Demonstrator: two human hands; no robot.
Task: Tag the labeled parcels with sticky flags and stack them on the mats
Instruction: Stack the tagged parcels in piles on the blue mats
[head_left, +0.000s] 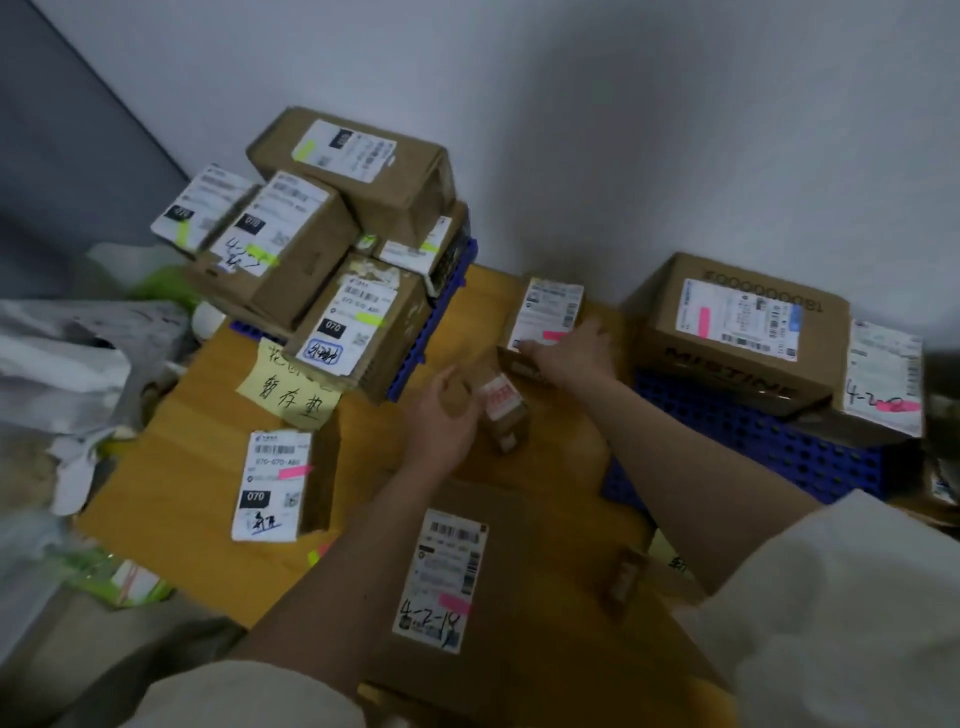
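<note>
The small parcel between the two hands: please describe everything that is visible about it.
The small parcel is a brown cardboard box bearing a white label with red print. It lies tilted on the wooden table, between the blue mats. The left hand grips its left side; the right hand rests on another parcel behind it.

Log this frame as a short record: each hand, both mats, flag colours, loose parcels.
left hand: grips small box on table
right hand: on pink-flagged parcel
left mat: stack of parcels, green flags
right mat: big box and another parcel, pink flags
loose on table: near parcel and left parcel, both pink-flagged
yellow note: handwritten, by left mat
</note>
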